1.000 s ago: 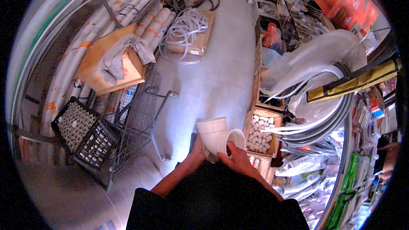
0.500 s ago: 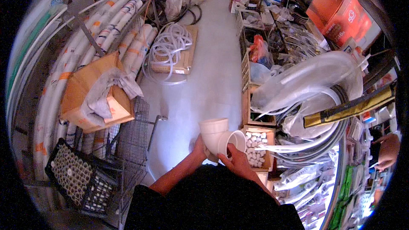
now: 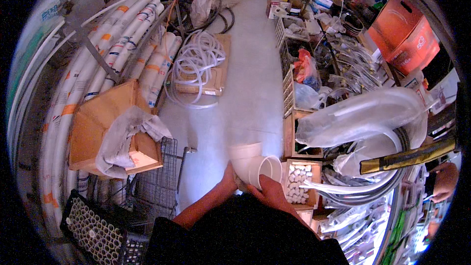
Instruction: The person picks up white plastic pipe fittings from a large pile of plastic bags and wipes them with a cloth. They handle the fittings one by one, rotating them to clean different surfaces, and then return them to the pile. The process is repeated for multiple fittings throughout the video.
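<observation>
A large white plastic pipe elbow (image 3: 247,166) is held low in front of my body. One of its openings points up and away, the other faces right and toward me. My left hand (image 3: 228,181) wraps the elbow's left side, its fingers partly hidden beneath the bend. At the lower rim of the right-hand opening, my right hand (image 3: 271,192) grips the fitting, with fingers at the mouth. Just right of the elbow stands a wooden box (image 3: 318,179) filled with small white fittings (image 3: 298,182).
Long wrapped pipes (image 3: 110,44), a cardboard box (image 3: 98,118) and a black crate (image 3: 93,225) line the left. Coiled clear hose (image 3: 196,61) lies on flat cardboard. Stocked crates and bagged tubing (image 3: 363,113) fill the right. Another person's hand (image 3: 445,181) shows at far right.
The surroundings have shifted downward in view as my head moved. My right hand's fingers have moved lower on the elbow's opening, and the elbow has turned slightly. Both hands keep hold.
</observation>
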{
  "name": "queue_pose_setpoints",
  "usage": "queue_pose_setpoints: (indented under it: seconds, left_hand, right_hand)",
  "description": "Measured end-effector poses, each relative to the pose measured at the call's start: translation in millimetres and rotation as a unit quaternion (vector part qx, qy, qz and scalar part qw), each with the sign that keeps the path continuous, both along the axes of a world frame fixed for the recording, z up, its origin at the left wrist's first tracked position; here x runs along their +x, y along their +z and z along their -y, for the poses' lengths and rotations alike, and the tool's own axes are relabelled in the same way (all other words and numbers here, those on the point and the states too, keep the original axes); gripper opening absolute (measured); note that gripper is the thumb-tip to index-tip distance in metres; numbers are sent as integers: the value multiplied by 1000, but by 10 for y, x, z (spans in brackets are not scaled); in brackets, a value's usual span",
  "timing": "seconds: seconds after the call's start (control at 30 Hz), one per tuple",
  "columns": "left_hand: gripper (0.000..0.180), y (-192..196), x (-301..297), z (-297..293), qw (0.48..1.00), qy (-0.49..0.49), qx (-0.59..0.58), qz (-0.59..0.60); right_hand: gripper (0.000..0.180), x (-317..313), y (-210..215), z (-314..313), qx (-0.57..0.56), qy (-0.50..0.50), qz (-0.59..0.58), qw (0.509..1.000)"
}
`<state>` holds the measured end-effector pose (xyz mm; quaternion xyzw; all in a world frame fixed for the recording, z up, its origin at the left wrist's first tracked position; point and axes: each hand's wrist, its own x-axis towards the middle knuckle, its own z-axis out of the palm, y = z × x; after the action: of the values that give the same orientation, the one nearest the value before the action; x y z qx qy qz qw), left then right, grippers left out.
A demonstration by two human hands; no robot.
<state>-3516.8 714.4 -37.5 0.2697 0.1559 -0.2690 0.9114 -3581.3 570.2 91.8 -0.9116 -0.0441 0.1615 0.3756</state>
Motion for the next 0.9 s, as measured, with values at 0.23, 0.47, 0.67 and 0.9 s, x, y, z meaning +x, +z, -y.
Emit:
queue_pose_setpoints:
  seconds: [0.23, 0.47, 0.67, 0.9]
  left_hand:
    - [44, 177, 624, 241, 998, -22, -41, -49]
    - [47, -1, 1616, 597, 998, -44, -7, -36]
    - [49, 310, 2434, 1201, 998, 12, 58, -30]
    - [47, 100, 2866, 1670, 978, 12, 202, 61]
  right_hand:
    - [41, 583, -138, 194, 1, 4, 7, 1000]
    - [40, 1566, -38, 681, 34, 32, 27, 999]
    - [41, 2471, -64, 1300, 22, 35, 61, 997]
    - [42, 3193, -266, 1862, 40, 13, 68, 997]
